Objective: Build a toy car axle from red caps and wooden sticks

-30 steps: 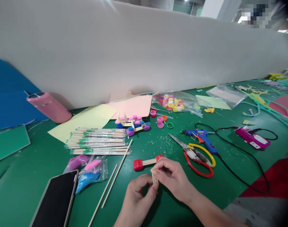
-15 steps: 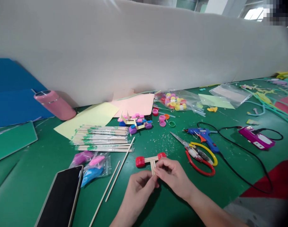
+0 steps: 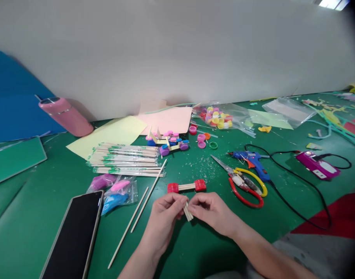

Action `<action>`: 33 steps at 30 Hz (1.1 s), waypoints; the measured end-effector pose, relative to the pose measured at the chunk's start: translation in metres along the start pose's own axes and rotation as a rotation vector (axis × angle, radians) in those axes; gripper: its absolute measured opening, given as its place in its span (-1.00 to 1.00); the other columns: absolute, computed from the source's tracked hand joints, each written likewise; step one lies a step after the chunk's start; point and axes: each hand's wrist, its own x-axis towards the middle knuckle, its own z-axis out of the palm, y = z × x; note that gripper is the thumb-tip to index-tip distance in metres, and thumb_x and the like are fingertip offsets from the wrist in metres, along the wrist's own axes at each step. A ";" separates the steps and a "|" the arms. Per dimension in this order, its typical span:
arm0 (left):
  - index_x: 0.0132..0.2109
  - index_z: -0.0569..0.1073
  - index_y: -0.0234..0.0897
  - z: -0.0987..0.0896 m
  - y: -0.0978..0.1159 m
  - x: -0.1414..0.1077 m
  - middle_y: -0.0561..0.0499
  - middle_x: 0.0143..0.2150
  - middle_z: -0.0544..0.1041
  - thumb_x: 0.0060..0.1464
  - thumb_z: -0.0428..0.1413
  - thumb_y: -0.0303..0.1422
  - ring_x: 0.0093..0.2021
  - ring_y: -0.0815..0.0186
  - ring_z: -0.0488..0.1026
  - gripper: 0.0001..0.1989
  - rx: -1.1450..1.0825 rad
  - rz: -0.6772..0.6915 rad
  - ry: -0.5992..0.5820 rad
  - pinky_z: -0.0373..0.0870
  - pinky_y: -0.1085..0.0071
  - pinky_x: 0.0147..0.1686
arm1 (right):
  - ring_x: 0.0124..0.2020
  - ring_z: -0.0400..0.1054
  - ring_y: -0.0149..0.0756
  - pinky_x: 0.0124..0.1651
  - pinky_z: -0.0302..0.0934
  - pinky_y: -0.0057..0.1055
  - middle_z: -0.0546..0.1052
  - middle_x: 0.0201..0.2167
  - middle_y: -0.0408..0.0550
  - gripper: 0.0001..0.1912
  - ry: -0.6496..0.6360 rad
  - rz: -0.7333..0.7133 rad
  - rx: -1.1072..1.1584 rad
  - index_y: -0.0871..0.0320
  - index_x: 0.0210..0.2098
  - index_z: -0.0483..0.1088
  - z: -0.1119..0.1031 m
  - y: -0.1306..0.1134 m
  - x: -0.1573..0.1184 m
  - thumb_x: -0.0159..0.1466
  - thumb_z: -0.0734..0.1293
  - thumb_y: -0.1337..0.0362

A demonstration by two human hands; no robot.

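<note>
A small bundle of short wooden sticks [image 3: 189,214] is pinched between the fingertips of my left hand [image 3: 165,217] and my right hand [image 3: 214,212]. Both hands are closed and face each other, and the sticks' lower ends show below the fingers. Just beyond my fingertips lies a piece made of red caps [image 3: 173,188] at both ends, joined by short parallel sticks [image 3: 186,187]. To the left of my left hand, two long wooden skewers [image 3: 149,195] lie slantwise on the green table [image 3: 183,252].
Scissors [image 3: 244,180] and a blue glue gun [image 3: 253,162] with a black cord lie at right. At left are a phone [image 3: 74,232], bagged clay [image 3: 116,199] and wrapped sticks [image 3: 126,159]. Further back are small finished pieces [image 3: 171,145], loose caps [image 3: 201,144] and a pink bottle [image 3: 68,117].
The short sticks have come away from the middle of the red-capped piece and now tilt the other way in my fingers. My hands are closer together; the view has tipped down slightly.
</note>
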 end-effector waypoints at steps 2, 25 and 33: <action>-0.54 0.51 -0.37 0.000 0.000 0.001 0.12 -0.67 0.36 -0.26 0.28 -0.33 -0.62 0.52 0.18 -0.82 -0.022 -0.011 0.019 0.11 0.57 -0.59 | -0.58 0.06 -0.48 -0.55 -0.03 -0.53 0.28 -0.63 -0.21 -0.74 -0.014 0.007 -0.014 0.23 -0.52 0.39 -0.001 0.000 -0.001 0.17 0.26 0.17; -0.60 0.47 -0.37 0.000 -0.003 0.000 0.13 -0.69 0.34 -0.26 0.29 -0.35 -0.63 0.53 0.18 -0.81 -0.095 -0.025 0.016 0.11 0.58 -0.59 | -0.62 -0.04 -0.52 -0.60 -0.14 -0.53 0.16 -0.67 -0.27 -0.79 -0.001 0.032 -0.062 0.22 -0.60 0.29 0.006 0.004 -0.006 0.14 0.27 0.28; -0.40 0.58 -0.36 0.002 0.001 -0.001 0.10 -0.67 0.35 -0.15 0.22 -0.20 -0.62 0.50 0.18 -0.73 -0.089 -0.045 -0.041 0.12 0.56 -0.57 | -0.59 -0.01 -0.50 -0.57 -0.10 -0.52 0.20 -0.64 -0.24 -0.78 0.036 -0.014 -0.068 0.23 -0.56 0.33 0.005 0.003 -0.007 0.16 0.27 0.25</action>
